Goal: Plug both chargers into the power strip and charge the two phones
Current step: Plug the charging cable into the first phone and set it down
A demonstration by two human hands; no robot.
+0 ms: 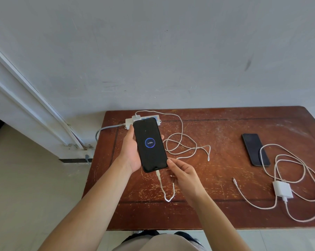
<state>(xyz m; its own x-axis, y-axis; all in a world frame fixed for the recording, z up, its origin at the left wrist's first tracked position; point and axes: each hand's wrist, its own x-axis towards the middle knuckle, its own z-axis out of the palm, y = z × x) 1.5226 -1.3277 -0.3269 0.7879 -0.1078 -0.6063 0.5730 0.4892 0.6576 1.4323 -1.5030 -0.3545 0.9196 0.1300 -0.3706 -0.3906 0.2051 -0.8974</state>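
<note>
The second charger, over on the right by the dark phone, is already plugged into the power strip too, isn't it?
Not quite. In the head view the second charger lies loose on the table near the dark phone, not plugged into the power strip.

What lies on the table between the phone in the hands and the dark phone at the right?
In the head view, only loops of the white cable lie there; nearer the dark phone the table is bare.
</note>
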